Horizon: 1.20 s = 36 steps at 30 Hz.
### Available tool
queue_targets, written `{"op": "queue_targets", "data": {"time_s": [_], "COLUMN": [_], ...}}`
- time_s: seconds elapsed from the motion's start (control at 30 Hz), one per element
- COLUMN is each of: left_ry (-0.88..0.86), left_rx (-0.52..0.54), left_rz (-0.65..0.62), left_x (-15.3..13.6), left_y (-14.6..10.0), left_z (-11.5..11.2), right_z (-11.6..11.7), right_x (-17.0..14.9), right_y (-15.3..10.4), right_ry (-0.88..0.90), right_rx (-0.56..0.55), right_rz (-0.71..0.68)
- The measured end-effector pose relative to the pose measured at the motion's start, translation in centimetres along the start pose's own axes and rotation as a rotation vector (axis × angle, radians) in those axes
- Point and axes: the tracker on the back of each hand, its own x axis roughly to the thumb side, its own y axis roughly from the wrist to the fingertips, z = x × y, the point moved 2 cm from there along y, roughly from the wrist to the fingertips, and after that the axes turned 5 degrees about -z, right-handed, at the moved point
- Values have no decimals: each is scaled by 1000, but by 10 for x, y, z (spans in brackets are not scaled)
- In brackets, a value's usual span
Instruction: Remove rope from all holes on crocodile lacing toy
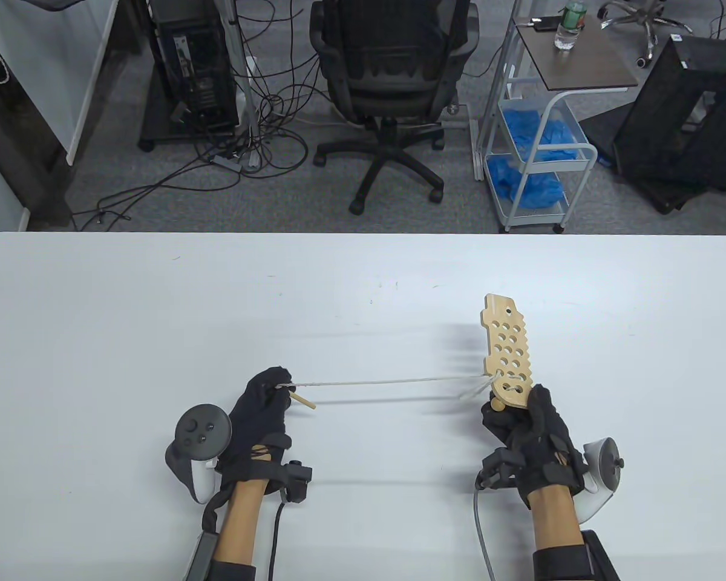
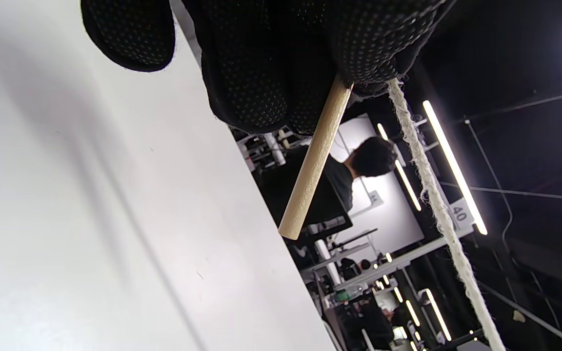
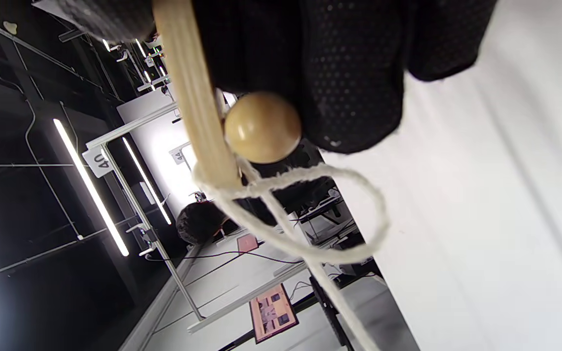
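Note:
The wooden crocodile lacing board (image 1: 507, 348) with several holes stands tilted above the table, gripped at its near end by my right hand (image 1: 523, 423). A wooden ball (image 3: 263, 126) sits against the board's edge (image 3: 190, 92) by my fingers. A white rope (image 1: 387, 382) runs taut from holes at the board's near end leftward to my left hand (image 1: 266, 402). My left hand grips the rope's end and its wooden needle (image 1: 302, 400), which also shows in the left wrist view (image 2: 312, 161) beside the rope (image 2: 437, 204). A loose rope loop (image 3: 310, 214) hangs at the board.
The white table (image 1: 157, 315) spreads wide around both hands. Beyond its far edge stand an office chair (image 1: 393, 78), a cart with blue bags (image 1: 535, 151) and a computer tower (image 1: 190, 66).

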Motion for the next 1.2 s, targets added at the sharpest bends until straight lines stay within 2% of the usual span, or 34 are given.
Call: {"op": "queue_targets", "data": {"time_s": [1.2], "left_ry": [-195], "left_rx": [101], "left_rz": [102], "left_x": [-21], "left_y": [-1], "left_z": [21], "right_z": [-19], "right_x": [3], "right_y": [5], "right_ry": [212], "right_rx": [-53], "right_rz": [18]}}
